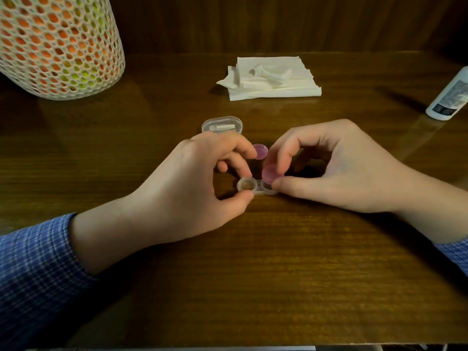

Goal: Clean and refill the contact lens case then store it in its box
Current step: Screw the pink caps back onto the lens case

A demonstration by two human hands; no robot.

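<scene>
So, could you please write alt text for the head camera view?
A left hand steadies a clear plastic contact lens case on a wooden table while the right hand holds a pink round cap over one well. Another pink cap lies behind.

bottle (449,97) label print blurred, nothing readable

— What surface fills the view?
— A dark brown, glossy wooden table with fine horizontal grain (253,287), catching soft reflections.
— And behind it?
— A dark wooden back panel with vertical grain (278,24), standing at the table's far edge.
— How is it lit?
— Dimly and warmly, with the corners falling into shadow.
</scene>
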